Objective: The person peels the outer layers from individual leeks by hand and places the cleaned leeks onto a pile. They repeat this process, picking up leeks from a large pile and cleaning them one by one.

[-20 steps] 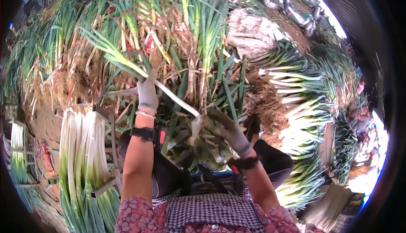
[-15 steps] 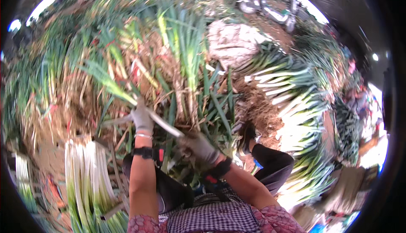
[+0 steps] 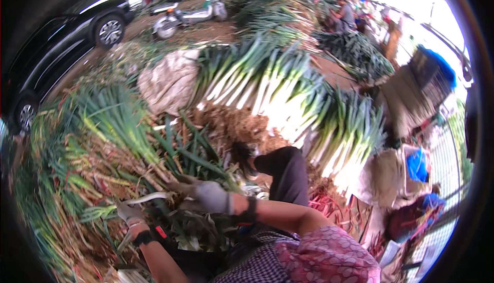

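Note:
My left hand [image 3: 131, 214], in a pale work glove, is closed around a leek [image 3: 150, 197]. Its green leaves stick out to the left of the hand, and its white shank runs right. At the root end of that shank is my right hand [image 3: 212, 196], gloved too, with curled, somewhat blurred fingers closed on it. A pile of untrimmed leeks [image 3: 116, 123] with brown outer leaves and soil lies just beyond both hands. Stripped green leaves [image 3: 198, 226] lie beneath the hands, partly hidden by my arms.
Cleaned leeks [image 3: 280, 90] form a long curved row ahead and right. Soil-covered roots [image 3: 236, 123] lie before my foot. A pale sack [image 3: 170, 80] stands beyond the pile. Farther off are a scooter [image 3: 188, 15], a dark car [image 3: 67, 41] and other people [image 3: 343, 15]. A crate [image 3: 416, 170] stands right.
The view has swung to the right, bringing the car, scooter and crate more into sight. The leek is still between my hands, now lower and farther left in the picture.

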Motion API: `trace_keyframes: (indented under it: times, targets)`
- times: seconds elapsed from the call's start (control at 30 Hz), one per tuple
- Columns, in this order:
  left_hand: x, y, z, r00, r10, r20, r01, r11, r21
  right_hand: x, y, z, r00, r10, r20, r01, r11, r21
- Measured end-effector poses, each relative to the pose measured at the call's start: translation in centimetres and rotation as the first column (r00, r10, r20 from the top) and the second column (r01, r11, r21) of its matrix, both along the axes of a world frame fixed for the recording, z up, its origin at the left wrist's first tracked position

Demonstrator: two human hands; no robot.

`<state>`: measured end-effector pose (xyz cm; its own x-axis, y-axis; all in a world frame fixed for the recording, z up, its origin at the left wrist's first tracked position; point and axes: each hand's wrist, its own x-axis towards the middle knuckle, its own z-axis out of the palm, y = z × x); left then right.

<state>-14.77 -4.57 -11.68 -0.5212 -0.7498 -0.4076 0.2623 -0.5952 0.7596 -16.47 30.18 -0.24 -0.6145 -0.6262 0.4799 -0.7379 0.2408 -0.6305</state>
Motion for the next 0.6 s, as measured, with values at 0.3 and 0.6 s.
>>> trace_keyframes:
  times: [0.3, 0.6]
  targets:
    - [-5.5, 25.3, 20.4, 0.725, -0.654, -0.216, 0.439, 0.68, -0.586, -1.1, 12.4, 5.3, 0.865, -0.501, -0.025, 0.443, 0.785, -0.433]
    - [-4.6, 41.5, 22.1, 0.343, -0.866, 0.364, 0.669, -0.047, -0.742, 2.7, 44.3, -11.2, 0.417, -0.272, 0.867, 0.777, -0.389, -0.496]
